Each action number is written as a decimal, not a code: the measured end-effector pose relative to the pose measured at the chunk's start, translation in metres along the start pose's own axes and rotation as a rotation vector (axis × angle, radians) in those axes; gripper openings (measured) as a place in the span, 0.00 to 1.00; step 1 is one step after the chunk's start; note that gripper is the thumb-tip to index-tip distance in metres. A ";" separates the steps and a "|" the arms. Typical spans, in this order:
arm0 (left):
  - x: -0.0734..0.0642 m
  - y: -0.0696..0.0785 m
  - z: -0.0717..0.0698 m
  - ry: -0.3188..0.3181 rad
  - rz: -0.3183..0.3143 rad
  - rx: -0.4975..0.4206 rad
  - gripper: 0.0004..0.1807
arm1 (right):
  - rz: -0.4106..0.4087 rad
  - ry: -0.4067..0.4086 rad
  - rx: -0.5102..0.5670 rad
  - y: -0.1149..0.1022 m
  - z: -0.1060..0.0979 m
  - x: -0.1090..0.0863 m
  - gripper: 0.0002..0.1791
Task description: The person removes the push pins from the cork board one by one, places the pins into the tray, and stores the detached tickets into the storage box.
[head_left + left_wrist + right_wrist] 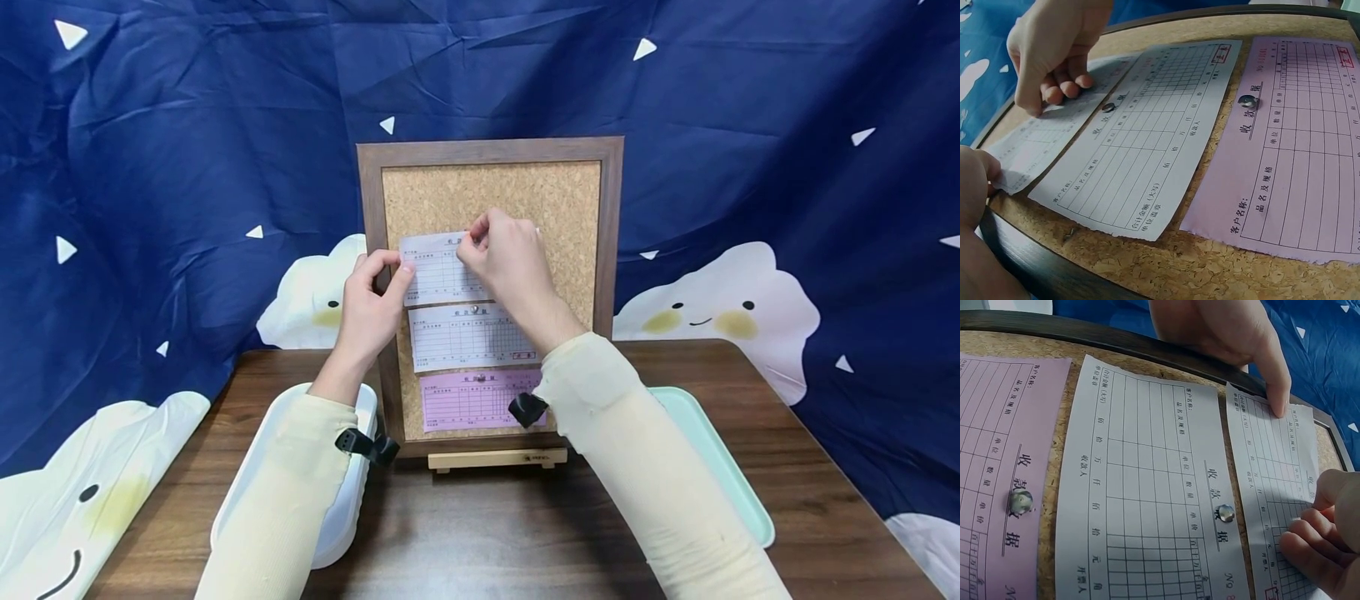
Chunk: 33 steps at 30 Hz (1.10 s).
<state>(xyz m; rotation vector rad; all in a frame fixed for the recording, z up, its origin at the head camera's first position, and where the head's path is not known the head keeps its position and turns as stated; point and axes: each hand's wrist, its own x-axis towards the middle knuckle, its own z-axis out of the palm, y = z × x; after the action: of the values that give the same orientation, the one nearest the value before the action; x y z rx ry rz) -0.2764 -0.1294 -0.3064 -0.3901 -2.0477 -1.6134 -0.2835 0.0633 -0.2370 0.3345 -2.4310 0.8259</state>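
Note:
A white receipt slip (438,273) lies against the cork board (491,196), above a second white slip (450,340) and a pink one (459,407). My left hand (371,304) pinches the top slip's left edge, thumb on its face. At that slip's upper edge, by the printed title, my right hand (517,262) has thumb and forefinger brought together, other fingers curled. Whatever they pinch is hidden by the fingers. Round shiny pins hold the lower slips: one pin (1225,513) on the middle slip, another pin (1021,502) on the pink slip.
The board's brown wooden frame (491,152) stands upright on a small wooden easel (498,459) on the dark wood table (465,533). A white tray (341,533) is under my left forearm. A mint-green tray (738,475) lies by my right forearm. Behind hangs a blue patterned cloth (187,150).

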 end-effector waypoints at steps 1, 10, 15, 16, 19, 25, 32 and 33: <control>0.000 0.000 0.000 0.001 0.001 0.003 0.12 | 0.006 -0.006 0.004 0.000 0.000 0.000 0.07; 0.001 -0.001 0.001 0.005 0.000 0.001 0.12 | 0.019 -0.022 0.039 0.000 -0.002 0.001 0.07; 0.001 0.000 0.000 0.001 0.001 -0.003 0.11 | 0.022 -0.021 0.045 0.000 -0.002 0.001 0.07; 0.001 0.000 0.000 0.000 0.001 -0.006 0.11 | 0.019 -0.018 0.046 0.000 -0.002 0.000 0.07; 0.001 0.000 0.001 -0.001 0.001 -0.012 0.11 | 0.013 -0.014 0.052 0.001 -0.001 0.000 0.06; 0.001 0.000 0.001 0.013 0.000 -0.014 0.10 | 0.010 -0.008 0.061 0.001 -0.001 -0.002 0.06; 0.000 0.001 0.001 0.016 0.002 -0.002 0.10 | 0.010 0.002 0.083 0.002 -0.003 -0.004 0.07; 0.000 0.001 0.001 0.017 0.003 -0.001 0.11 | 0.009 0.004 0.087 0.002 -0.002 -0.004 0.07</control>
<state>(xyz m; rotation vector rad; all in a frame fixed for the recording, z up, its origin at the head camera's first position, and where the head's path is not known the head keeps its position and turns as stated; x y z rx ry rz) -0.2760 -0.1278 -0.3059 -0.3780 -2.0334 -1.6106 -0.2804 0.0668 -0.2386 0.3545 -2.3996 0.9368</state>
